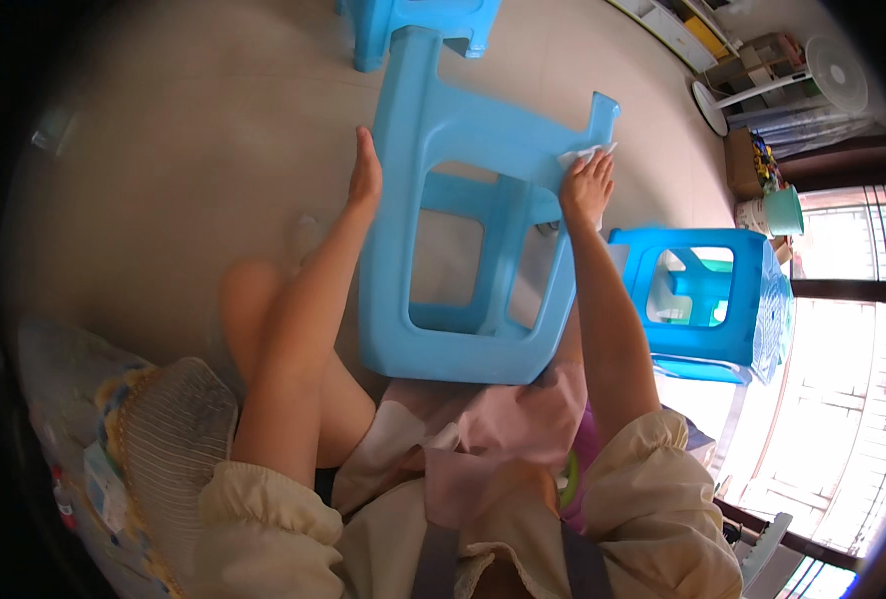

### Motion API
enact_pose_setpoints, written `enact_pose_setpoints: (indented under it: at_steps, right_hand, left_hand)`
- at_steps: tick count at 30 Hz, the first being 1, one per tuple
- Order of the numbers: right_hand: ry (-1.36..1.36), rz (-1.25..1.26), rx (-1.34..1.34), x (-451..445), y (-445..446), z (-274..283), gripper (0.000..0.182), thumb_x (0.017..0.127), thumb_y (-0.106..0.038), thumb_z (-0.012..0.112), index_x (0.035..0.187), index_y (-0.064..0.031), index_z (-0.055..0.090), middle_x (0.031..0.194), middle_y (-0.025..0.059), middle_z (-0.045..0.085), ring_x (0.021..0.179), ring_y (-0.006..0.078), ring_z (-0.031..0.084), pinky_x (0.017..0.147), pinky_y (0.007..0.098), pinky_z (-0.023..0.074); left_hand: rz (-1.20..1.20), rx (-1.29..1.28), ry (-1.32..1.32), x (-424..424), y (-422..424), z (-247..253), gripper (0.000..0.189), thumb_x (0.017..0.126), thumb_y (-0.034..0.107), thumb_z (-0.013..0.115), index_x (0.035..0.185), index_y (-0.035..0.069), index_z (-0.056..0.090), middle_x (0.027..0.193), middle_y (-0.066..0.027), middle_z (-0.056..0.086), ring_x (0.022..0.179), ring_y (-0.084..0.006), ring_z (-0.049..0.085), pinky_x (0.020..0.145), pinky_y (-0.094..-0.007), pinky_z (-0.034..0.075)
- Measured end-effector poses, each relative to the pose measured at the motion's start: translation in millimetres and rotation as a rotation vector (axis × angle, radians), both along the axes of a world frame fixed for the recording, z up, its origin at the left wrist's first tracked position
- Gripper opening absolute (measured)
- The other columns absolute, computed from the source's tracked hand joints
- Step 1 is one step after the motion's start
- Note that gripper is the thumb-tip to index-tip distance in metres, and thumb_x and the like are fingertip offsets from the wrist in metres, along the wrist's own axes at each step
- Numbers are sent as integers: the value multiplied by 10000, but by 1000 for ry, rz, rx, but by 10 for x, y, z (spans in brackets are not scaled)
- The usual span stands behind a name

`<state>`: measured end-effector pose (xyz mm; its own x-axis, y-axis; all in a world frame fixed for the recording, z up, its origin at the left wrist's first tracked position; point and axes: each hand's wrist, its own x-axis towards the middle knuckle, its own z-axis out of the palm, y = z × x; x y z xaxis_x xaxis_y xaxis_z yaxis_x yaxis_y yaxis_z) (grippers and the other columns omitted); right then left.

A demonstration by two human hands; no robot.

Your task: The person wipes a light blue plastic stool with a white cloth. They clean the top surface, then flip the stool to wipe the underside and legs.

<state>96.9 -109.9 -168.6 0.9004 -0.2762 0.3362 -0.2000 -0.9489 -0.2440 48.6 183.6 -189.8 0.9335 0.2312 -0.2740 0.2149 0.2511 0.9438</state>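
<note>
A light blue plastic stool [394, 224] lies tipped on its side before my lap, its legs pointing away from me. My left hand [366, 171] holds the stool's outer left side; part of that hand is hidden by the stool. On the right, my right hand [589, 183] presses a white wipe [571, 156] flat against the stool's right leg, near the leg's far end. Through the stool's side openings its other legs and the floor show.
A brighter blue stool [746, 299] stands to the right by the window. Another light blue stool [383, 26] is beyond the far legs. A white standing fan [765, 90] is at far right. A striped cushion [177, 427] lies at my left.
</note>
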Motion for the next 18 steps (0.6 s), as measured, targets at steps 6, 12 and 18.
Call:
enact_pose_setpoints:
  at_steps: [6,12,18]
  right_hand:
    - [-146,673,-135,-144,541,-36,447,841,-226,376,1247,-48,324,1312,115,296,1233,248,238,992,374,211]
    - [-44,907,-285,47,1946,180,467,852,-294,346,1260,-69,318,1324,98,283,1236,232,235,1001,369,191]
    - [-53,649,-173,856,2235,189,536,832,-352,287,1295,-83,254,1356,85,222,1257,205,186,1017,347,130]
  left_hand:
    - [21,-47,-59,-28,-10,5,832,786,645,118,1316,8,41,1387,-103,59,1273,-207,81,1022,-298,86]
    - [9,-79,-161,55,68,-348,813,807,617,122,1307,-19,39,1385,-117,46,1275,-205,57,1025,-293,58]
    - [-13,-84,-141,4,-52,-173,834,798,630,116,1304,-29,43,1385,-121,40,1277,-199,42,1026,-296,40]
